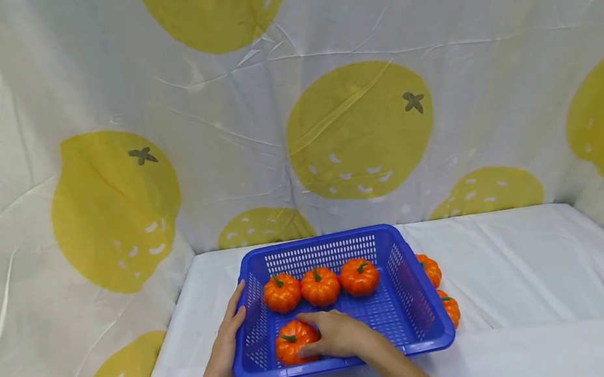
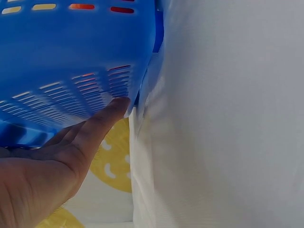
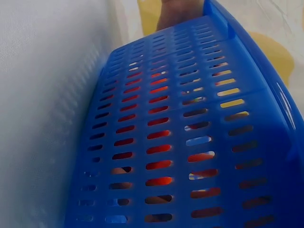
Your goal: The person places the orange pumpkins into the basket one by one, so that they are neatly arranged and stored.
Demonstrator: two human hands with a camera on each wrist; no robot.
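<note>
A blue plastic basket with slotted walls stands on the white-covered table. Inside it, my right hand grips a small orange pumpkin with a green stem, near the front left corner. Along the back of the basket sit a left pumpkin, a middle pumpkin and a right pumpkin. My left hand rests against the basket's left outer side. In the left wrist view, the left hand's fingers lie extended along the slotted wall. The basket wall mostly hides the right hand's pumpkin in the right wrist view.
Outside the basket's right wall, two more pumpkins, a rear one and a front one, are partly hidden by the rim. A white cloth with yellow lemon prints hangs behind and at both sides of the table.
</note>
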